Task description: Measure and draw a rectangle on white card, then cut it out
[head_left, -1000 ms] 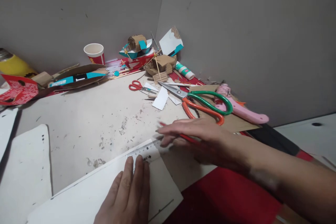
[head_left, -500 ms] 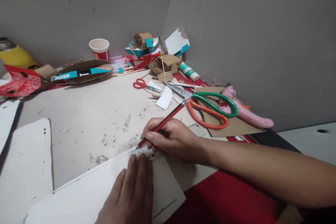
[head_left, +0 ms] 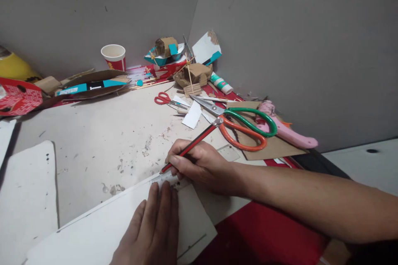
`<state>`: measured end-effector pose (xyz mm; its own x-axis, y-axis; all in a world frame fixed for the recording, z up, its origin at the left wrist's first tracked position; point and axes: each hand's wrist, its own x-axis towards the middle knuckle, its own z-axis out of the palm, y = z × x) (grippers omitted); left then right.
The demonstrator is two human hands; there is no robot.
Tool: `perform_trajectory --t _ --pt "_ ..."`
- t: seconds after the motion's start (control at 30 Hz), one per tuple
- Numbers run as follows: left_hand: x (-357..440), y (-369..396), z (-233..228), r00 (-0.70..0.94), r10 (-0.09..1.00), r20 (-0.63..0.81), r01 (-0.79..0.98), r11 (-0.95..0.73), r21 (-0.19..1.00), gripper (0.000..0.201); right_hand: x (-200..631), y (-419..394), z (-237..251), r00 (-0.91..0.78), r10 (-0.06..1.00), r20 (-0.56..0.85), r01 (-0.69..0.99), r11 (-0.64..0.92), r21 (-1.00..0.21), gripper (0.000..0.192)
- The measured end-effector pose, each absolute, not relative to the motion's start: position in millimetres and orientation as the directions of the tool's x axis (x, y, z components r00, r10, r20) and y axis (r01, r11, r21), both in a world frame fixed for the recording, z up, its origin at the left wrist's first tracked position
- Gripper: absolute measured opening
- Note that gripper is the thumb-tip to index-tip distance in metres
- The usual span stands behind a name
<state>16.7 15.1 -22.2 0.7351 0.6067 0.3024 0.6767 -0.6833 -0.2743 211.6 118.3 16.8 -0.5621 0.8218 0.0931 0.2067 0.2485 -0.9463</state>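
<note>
My right hand [head_left: 200, 165] grips a red and black pencil [head_left: 199, 140], its tip down at the top edge of a white card sheet [head_left: 102, 232]. A clear ruler [head_left: 166, 179] lies along that edge. My left hand [head_left: 152, 227] lies flat on the sheet, fingertips pressing the ruler just below the pencil tip. My right forearm stretches in from the right over a red surface [head_left: 264, 232].
Large green and orange scissors [head_left: 245, 126] and a pink glue gun [head_left: 284, 126] lie right of the pencil. Small red scissors [head_left: 164, 100], a glue stick [head_left: 220, 83], cardboard models [head_left: 191, 75], a paper cup [head_left: 114, 57] and scraps crowd the back corner. Another white sheet [head_left: 27, 198] lies left.
My right hand picked up the pencil from the table and brought its tip to the ruler at the sheet's edge. My left hand stayed pressed on the ruler.
</note>
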Motion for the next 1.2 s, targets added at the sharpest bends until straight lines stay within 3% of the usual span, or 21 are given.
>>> perform_trajectory --t 0.3,0.67,0.93,1.2 --pt "16.3 14.5 -25.1 0.74 0.606 0.291 0.672 -0.687 -0.277 0.065 213.3 119.4 14.6 -0.594 0.793 0.136 0.202 0.31 -0.929 0.016" --pt "15.1 15.8 -18.6 0.757 0.607 0.243 0.654 -0.698 -0.293 0.069 210.3 124.4 23.2 -0.631 0.771 0.091 0.267 0.326 -0.907 0.018" --pt "15.1 15.5 -13.6 0.742 0.626 0.239 0.67 -0.698 -0.252 0.062 211.6 128.7 31.6 -0.749 0.654 0.107 0.281 0.46 -0.842 0.022" --pt "15.7 12.9 -9.2 0.733 0.653 0.189 0.679 -0.693 -0.242 0.061 213.3 126.5 36.6 -0.776 0.62 0.113 0.302 0.523 -0.797 0.022"
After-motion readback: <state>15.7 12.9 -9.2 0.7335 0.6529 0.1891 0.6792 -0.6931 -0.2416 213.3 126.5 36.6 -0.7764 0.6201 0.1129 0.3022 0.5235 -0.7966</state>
